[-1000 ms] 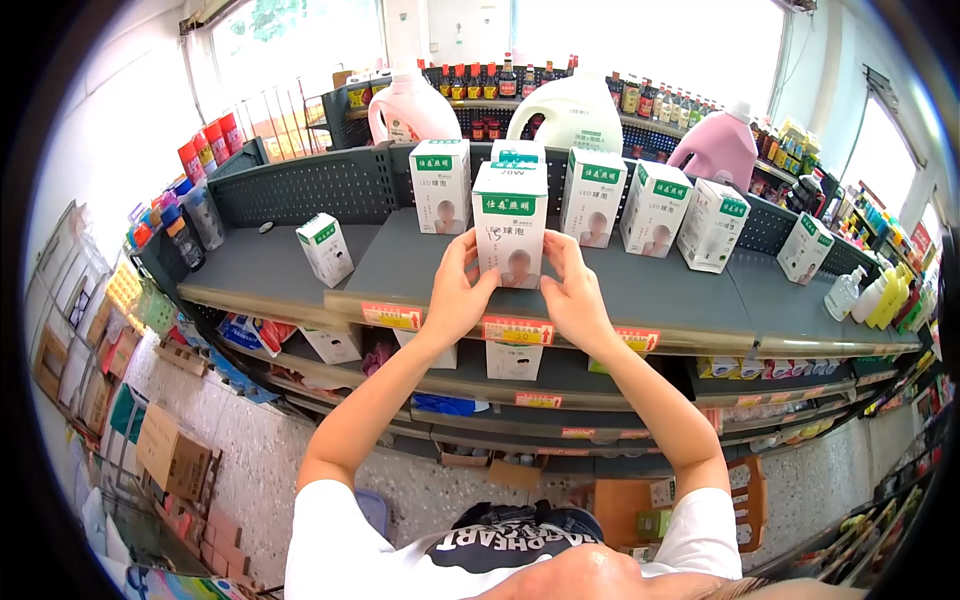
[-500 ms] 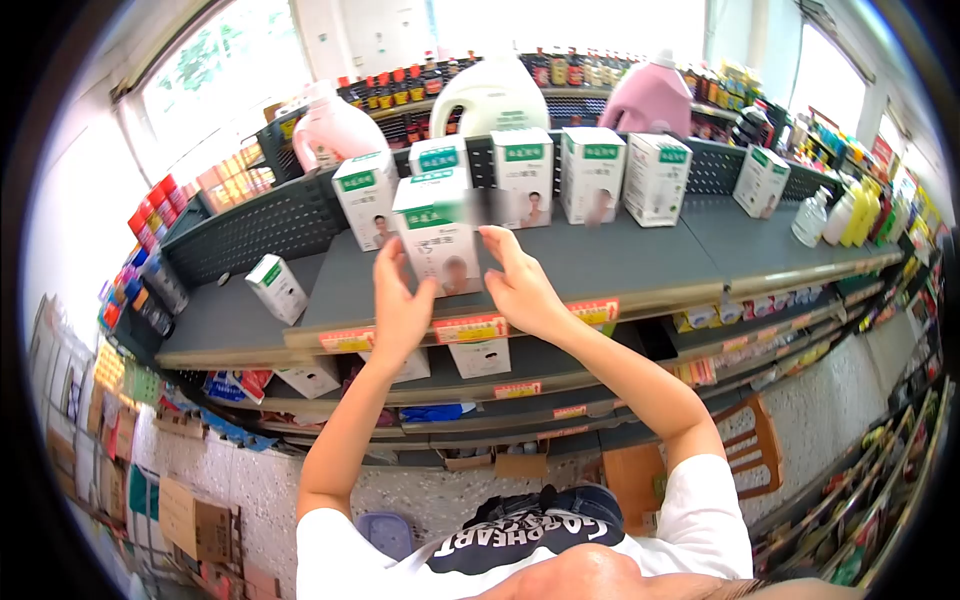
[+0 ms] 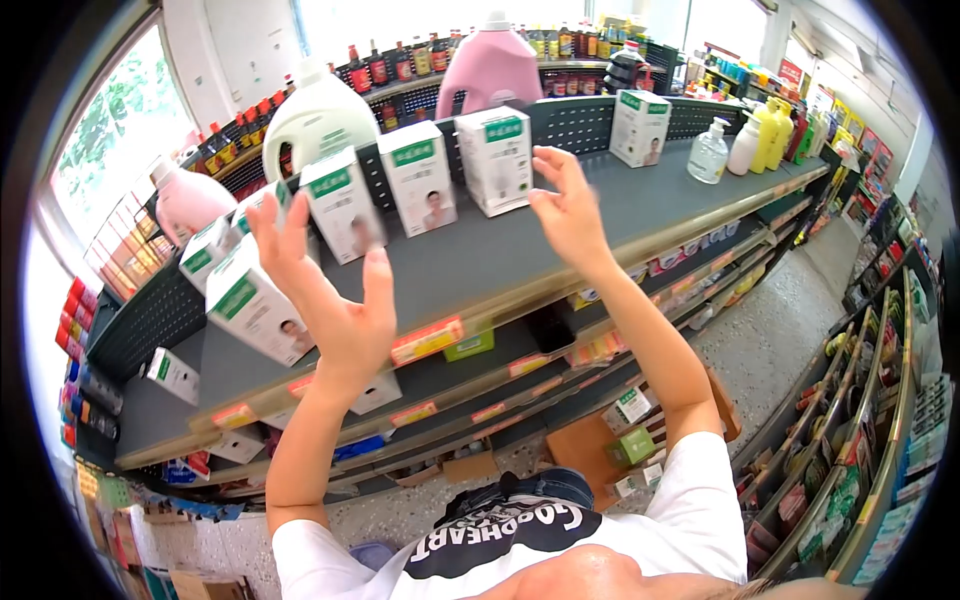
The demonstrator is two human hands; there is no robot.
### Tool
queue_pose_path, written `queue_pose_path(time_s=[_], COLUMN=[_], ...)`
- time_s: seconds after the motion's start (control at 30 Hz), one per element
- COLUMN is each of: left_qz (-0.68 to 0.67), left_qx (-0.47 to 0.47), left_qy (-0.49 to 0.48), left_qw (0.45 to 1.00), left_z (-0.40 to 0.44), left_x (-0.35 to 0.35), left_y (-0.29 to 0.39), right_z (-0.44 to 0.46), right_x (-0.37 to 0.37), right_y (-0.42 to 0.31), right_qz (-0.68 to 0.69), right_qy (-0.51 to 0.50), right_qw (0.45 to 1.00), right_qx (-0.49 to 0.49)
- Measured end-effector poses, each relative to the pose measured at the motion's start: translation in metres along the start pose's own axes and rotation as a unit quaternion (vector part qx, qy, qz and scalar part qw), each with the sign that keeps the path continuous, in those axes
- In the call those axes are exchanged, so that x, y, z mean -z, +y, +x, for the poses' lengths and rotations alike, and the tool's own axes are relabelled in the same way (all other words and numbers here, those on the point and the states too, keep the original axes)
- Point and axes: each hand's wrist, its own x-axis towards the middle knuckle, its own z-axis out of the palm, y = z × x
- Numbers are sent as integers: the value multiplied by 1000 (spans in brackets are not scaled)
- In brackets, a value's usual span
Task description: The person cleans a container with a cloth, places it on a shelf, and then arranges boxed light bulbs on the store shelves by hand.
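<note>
Fingers spread, my left hand [image 3: 340, 315] is open and empty above the shelf's front edge. Left of it stands a white-and-green box [image 3: 250, 310], partly behind the fingers. Another such box [image 3: 343, 215] is just beyond my left thumb. My right hand [image 3: 570, 210] is open, thumb and fingers apart, by the right side of a third upright box [image 3: 495, 165]; I cannot tell whether it touches. Between these last two stands one more matching box [image 3: 418, 180]. All rest on the grey top shelf [image 3: 450, 265].
Large detergent jugs, one pink [image 3: 495, 65] and one pale green [image 3: 325, 120], stand behind the perforated panel. Farther right are a separate box [image 3: 640, 128] and a clear pump bottle [image 3: 708, 155]. A wooden chair [image 3: 585, 455] carrying small boxes stands below. Price tags [image 3: 428, 340] line the shelf edge.
Both hands have come away from the front box, which stays on the shelf. My right hand has moved right to the box farther along. The view has turned right.
</note>
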Motion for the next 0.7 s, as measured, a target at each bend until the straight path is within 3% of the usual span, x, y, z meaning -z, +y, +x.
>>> queue_pose_path(time_s=[0.13,0.37,0.53,0.7], left_qz=[-96,-210,-271,-351], left_qx=[-61,9,126,273], left_qy=[-107,-259,-371,-392], left_qw=[988,943,879,806], left_z=[19,26,26,26], left_x=[-59,-236,-358,-441], left_y=[40,82,98,108], right_z=[33,91,113,128], right_x=[86,210,254,257], right_y=[36,159,203,187], right_qz=[-110,-194,-196,-121], right_qy=[41,162,138,55], right_qw=[991,957,949,956], right_qx=[-55,-144,-206,-261])
